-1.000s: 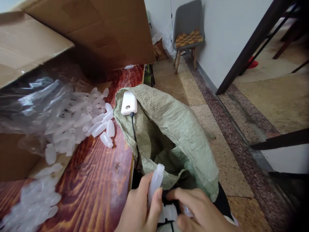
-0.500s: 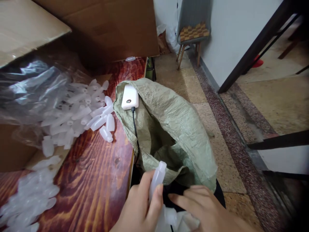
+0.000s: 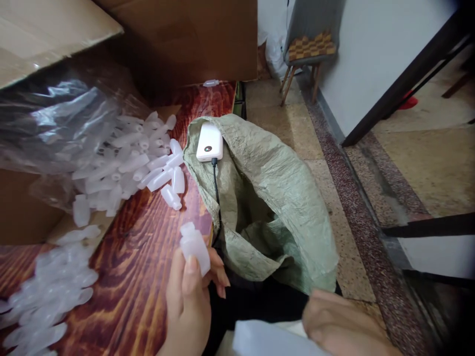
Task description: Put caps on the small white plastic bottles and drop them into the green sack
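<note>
Left hand (image 3: 189, 301) grips a small translucent bottle (image 3: 195, 247) with neck tilted up and away over the bench (image 3: 148, 267) edge, the green sack (image 3: 267, 198) mouth lying just right; right hand (image 3: 345, 326) closes on a pale object, blurred.

The left hand (image 3: 189, 301) is raised at the bottom of the view, palm turned toward the camera, thumb upright and pressed forward, fingers (image 3: 218, 277) curled in behind it in a pinch. The right hand (image 3: 341, 321) sits low at the bottom right, blurred, back of the hand up, fingers hidden.
</note>
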The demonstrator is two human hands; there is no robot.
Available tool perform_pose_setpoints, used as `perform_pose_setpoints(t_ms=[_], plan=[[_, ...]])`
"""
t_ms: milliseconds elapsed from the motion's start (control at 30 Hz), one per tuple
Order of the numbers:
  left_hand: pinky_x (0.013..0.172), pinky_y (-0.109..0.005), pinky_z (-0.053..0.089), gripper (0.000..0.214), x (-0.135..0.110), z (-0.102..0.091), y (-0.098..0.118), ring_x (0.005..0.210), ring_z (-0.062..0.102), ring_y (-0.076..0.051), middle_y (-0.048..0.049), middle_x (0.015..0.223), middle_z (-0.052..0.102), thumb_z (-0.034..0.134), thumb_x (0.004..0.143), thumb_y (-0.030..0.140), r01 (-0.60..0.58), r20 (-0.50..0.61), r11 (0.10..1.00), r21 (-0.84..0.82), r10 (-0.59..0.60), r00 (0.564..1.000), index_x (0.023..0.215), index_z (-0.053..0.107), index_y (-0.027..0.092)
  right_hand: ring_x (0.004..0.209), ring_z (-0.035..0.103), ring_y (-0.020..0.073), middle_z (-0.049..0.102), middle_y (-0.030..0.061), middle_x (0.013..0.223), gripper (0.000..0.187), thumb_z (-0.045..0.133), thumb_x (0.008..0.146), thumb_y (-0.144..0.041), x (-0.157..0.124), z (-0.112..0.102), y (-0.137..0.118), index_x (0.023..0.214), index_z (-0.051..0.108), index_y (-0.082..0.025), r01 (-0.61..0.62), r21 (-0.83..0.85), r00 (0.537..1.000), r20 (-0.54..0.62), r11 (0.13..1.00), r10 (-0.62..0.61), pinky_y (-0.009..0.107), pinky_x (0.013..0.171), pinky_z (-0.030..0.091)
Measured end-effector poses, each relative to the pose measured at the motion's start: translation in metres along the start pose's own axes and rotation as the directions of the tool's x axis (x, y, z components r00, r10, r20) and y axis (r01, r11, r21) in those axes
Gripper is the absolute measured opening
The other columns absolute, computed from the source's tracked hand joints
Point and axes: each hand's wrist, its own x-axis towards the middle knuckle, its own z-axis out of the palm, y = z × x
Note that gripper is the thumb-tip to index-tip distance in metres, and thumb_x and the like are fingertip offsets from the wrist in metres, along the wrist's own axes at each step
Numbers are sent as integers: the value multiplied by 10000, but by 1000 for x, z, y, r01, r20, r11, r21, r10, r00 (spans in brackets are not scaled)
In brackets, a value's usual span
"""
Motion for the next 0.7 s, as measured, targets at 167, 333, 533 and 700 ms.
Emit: perform_pose_setpoints(t_ms=[167, 333, 533, 700], plan=[[463, -193, 418, 256, -1, 6, 2, 534, 500, -113, 15, 710, 558, 461, 988, 447, 62, -25, 998, 11, -61, 998, 935, 531, 207, 704, 602, 262, 620, 50, 804, 456, 652, 808, -430, 32, 23, 57, 1167, 480, -208, -565, -57, 824, -77, 823, 561, 391, 678, 464], [521, -219, 401, 285, -4, 4, 4, 573, 482, -115, 8, 730, 545, 466, 991, 468, 85, 38, 995, 60, -87, 996, 956, 550, 198, 583, 588, 165, 665, 52, 896, 230, 501, 896, -382, 38, 25, 78, 1035, 458, -204, -631, 69, 775, 70, 772, 628, 304, 578, 476], [614, -216, 412, 264, 0, -9, 2, 592, 466, -107, 41, 652, 473, 422, 1025, 406, -170, 289, 935, 311, 78, 954, 1142, 579, 228, 425, 454, 78, 566, -12, 680, 469, 544, 893, -628, 34, 9, 54, 850, 658, -176, -616, 241, 787, 163, 750, 595, 229, 443, 380], [619, -206, 427, 207, 1, -7, 10, 708, 574, -121, 18, 817, 606, 461, 998, 360, -320, 396, 880, 352, 169, 902, 1104, 612, 266, 439, 464, 52, 636, -14, 771, 343, 701, 839, -543, 41, 9, 26, 1000, 679, -242, -516, 516, 840, 147, 684, 522, 164, 406, 373]])
